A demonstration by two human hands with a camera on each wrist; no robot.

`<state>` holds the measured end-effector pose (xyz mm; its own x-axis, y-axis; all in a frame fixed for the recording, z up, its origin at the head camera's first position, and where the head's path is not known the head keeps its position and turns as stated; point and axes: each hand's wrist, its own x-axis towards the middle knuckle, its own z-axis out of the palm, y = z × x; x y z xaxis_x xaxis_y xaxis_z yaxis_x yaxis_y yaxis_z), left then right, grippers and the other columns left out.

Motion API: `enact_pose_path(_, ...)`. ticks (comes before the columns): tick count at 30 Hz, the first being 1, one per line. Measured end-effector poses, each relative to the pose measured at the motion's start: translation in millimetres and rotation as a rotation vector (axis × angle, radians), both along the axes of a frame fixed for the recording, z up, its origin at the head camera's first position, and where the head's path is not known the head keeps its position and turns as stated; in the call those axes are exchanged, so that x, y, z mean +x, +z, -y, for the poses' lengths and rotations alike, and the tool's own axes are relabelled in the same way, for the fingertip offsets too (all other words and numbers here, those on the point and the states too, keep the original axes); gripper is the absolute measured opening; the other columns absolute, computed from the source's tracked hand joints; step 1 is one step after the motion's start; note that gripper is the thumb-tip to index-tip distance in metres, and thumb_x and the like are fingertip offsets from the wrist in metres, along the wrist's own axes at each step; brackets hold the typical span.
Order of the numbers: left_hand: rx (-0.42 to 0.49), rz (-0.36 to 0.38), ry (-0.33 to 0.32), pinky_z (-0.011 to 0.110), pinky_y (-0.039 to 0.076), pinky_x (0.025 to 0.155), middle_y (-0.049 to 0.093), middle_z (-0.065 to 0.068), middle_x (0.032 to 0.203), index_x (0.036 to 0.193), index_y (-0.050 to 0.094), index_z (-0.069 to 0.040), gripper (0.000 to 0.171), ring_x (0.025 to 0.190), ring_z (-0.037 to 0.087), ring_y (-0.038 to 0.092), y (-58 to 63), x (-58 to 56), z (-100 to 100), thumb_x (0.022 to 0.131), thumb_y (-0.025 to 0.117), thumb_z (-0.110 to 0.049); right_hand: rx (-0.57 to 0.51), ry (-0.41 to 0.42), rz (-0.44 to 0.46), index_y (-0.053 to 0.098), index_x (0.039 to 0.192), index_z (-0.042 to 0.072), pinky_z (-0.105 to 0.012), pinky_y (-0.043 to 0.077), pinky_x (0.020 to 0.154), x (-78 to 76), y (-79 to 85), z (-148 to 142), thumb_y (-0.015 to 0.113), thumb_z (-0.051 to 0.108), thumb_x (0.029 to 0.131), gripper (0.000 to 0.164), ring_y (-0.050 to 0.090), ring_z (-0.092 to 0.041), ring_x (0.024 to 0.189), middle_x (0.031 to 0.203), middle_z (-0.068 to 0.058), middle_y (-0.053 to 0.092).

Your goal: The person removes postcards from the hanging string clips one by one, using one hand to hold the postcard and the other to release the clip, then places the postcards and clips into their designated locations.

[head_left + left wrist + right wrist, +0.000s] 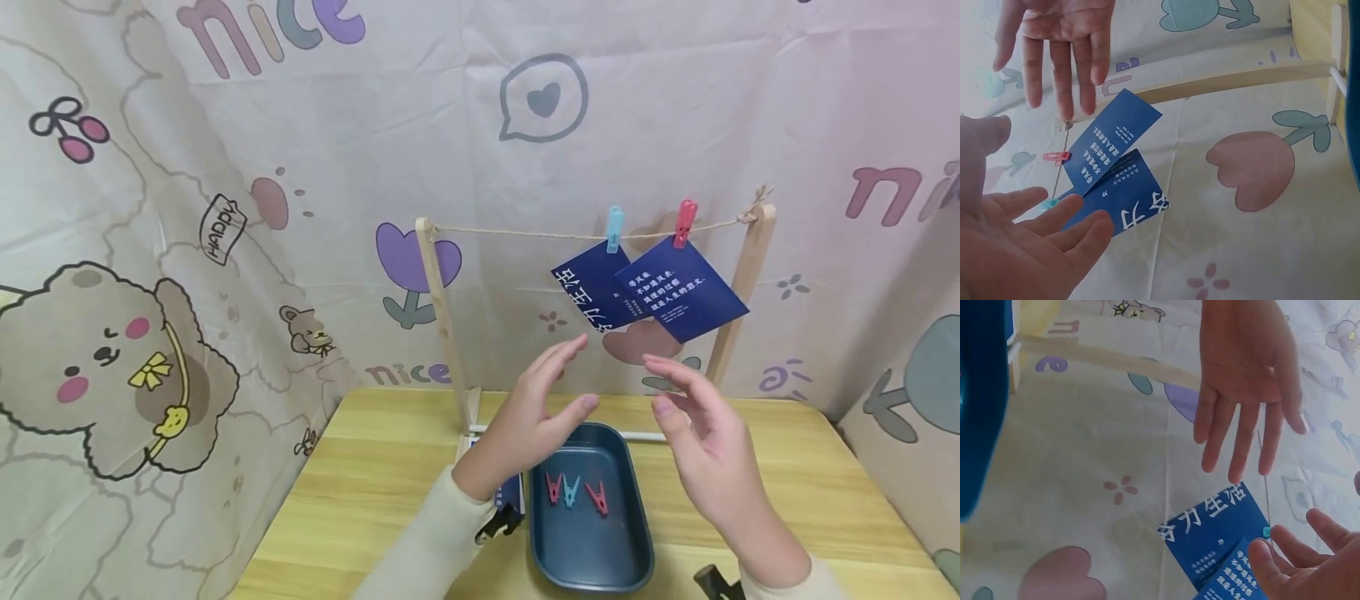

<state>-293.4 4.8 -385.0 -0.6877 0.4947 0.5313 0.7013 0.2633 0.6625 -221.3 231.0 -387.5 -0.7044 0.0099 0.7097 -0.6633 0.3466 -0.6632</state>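
Note:
Two dark blue cards with white writing hang from a twine line (525, 234). A light blue clothespin (614, 229) holds the left card (592, 283), and a red clothespin (685, 223) holds the right card (690, 287), which overlaps the left one. My left hand (536, 417) is raised over the tray's far left side, fingers extended, holding nothing. Opposite it, my right hand (708, 442) hovers right of the tray, fingers relaxed and slightly bent. Palms face each other below the cards, touching neither; both wrist views show the empty palms.
A dark blue tray (592, 558) on the wooden table (337, 500) holds two red clothespins and a light blue clothespin (571, 492). Wooden posts (442, 317) carry the line, with a white rod (652, 436) low between them. More blue cards (510, 492) lie partly hidden beneath my left wrist.

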Motion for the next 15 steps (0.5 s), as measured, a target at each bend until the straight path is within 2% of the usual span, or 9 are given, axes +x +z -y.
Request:
enact_pose_path(4,0.082,0.057,-0.045,0.04,0.049,0.123,0.045,0.001,0.172,0.169,0.038,-0.023,0.066,0.155,0.023,0.049,7.0,-14.3,-10.8,0.11,0.067,-0.03,0.01,-0.019,-0.012,0.062,0.146,-0.001,-0.013,0.052,0.108,-10.4,15.7,-4.3,0.055,-0.006,0.108,0.039,0.06,-0.009,0.139,0.148,-0.004,0.068)
enact_pose_path(9,0.165,0.132,-0.1,0.043,0.046,0.125,0.043,0.012,0.173,0.168,0.038,-0.011,0.067,0.157,0.032,0.047,15.6,-27.5,-22.1,0.11,0.067,-0.023,0.051,-0.05,-0.022,0.064,0.146,0.001,-0.011,0.051,0.107,-21.0,32.0,-9.0,0.056,-0.001,0.11,0.036,0.062,-0.006,0.136,0.145,0.001,0.069)
enact_pose_path(13,0.218,0.17,-0.082,0.047,0.046,0.125,0.043,0.012,0.173,0.167,0.039,-0.008,0.066,0.156,0.036,0.048,21.1,-34.8,-31.3,0.109,0.068,-0.021,0.041,-0.081,-0.01,0.066,0.141,-0.001,-0.01,0.052,0.104,-27.9,43.2,-13.2,0.055,0.005,0.112,0.032,0.065,-0.004,0.13,0.14,0.002,0.071)
enact_pose_path(15,0.257,0.179,-0.054,0.049,0.049,0.123,0.048,0.014,0.169,0.166,0.042,-0.007,0.064,0.152,0.037,0.053,23.5,-37.7,-35.6,0.108,0.069,-0.019,0.036,-0.092,0.004,0.067,0.139,-0.001,-0.009,0.052,0.103,-31.7,48.7,-15.2,0.055,0.008,0.113,0.03,0.066,-0.003,0.127,0.137,0.005,0.072)
